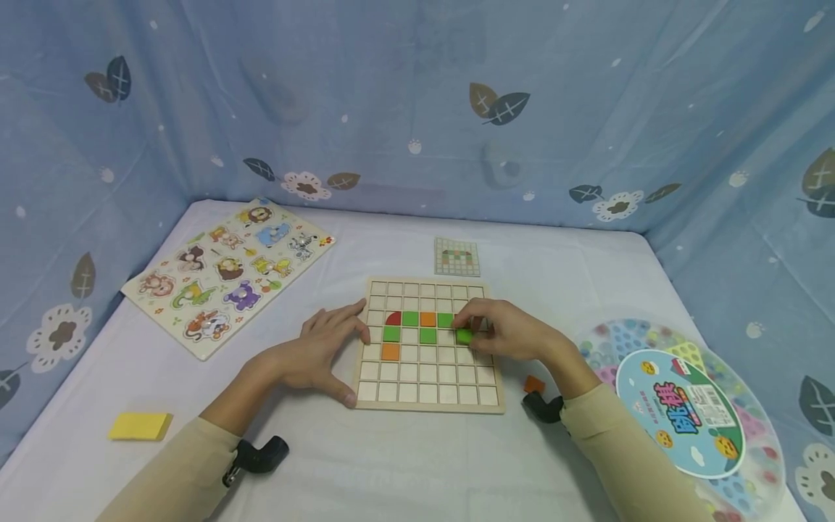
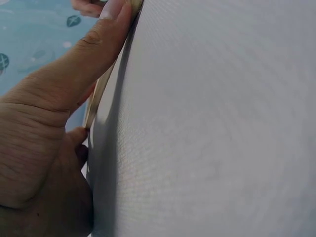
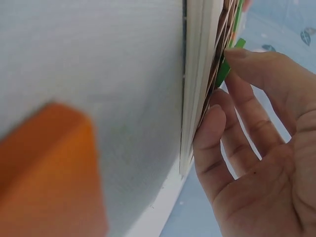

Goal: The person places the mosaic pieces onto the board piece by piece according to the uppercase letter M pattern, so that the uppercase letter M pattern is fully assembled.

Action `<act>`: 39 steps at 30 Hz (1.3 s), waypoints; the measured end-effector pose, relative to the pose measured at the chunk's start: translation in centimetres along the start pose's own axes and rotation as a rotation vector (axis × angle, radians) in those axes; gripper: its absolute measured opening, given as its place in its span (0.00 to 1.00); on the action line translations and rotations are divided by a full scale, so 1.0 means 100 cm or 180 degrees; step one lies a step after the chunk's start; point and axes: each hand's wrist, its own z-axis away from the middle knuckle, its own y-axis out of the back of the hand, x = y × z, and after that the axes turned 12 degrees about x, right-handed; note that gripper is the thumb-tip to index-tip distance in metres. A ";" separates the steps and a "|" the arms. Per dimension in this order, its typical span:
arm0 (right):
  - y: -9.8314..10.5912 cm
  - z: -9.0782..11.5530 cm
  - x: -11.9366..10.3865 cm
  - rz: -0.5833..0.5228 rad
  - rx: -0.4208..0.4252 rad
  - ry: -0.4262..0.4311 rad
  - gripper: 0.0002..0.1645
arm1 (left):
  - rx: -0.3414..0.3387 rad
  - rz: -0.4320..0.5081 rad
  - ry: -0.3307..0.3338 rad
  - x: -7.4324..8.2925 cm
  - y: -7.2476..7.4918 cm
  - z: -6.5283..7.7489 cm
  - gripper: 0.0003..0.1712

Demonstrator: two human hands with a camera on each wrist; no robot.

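Note:
A wooden grid board lies in the middle of the table. Several tiles sit in its cells: a red rounded one, green squares such as a green tile, and two orange ones, including an orange tile. My left hand spreads along the board's left edge, thumb near the lower corner and fingertips higher up. Over the right part of the grid, my right hand pinches a green square tile between thumb and finger. In the right wrist view that green tile stands tilted against the board.
Behind the board lies a small pattern card. An animal puzzle board is at the back left, a yellow block at the front left. An orange tile lies beside my right wrist, left of a round board-game package.

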 end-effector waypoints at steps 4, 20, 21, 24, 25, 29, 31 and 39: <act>-0.001 -0.001 0.000 0.0060 0.0004 0.0029 0.20 | 0.0017 0.0026 -0.0028 0.000 0.000 0.001 0.52; 0.000 0.001 0.000 0.0102 0.0004 0.0007 0.18 | 0.0008 0.0008 0.0005 0.002 0.000 0.000 0.52; 0.000 0.002 0.000 0.0079 0.0008 0.0008 0.19 | 0.0009 0.0007 0.0009 0.002 0.000 0.000 0.52; 0.003 0.004 -0.002 0.0041 0.0016 0.0008 0.19 | 0.0010 -0.0005 0.0017 0.002 0.001 0.000 0.52; 0.004 0.005 -0.003 0.0037 0.0020 -0.0004 0.19 | 0.0018 -0.0004 0.0006 0.002 0.001 0.000 0.52; 0.009 0.012 -0.005 0.0094 0.0028 -0.0056 0.17 | 0.0018 0.0001 -0.0002 0.003 0.002 0.000 0.52; 0.012 0.016 -0.005 0.0128 0.0024 -0.0090 0.17 | 0.0028 0.0013 -0.0012 0.004 0.002 0.000 0.51; 0.019 0.033 -0.003 0.0141 0.0025 -0.0162 0.20 | 0.0023 0.0041 0.0012 0.004 0.003 0.000 0.51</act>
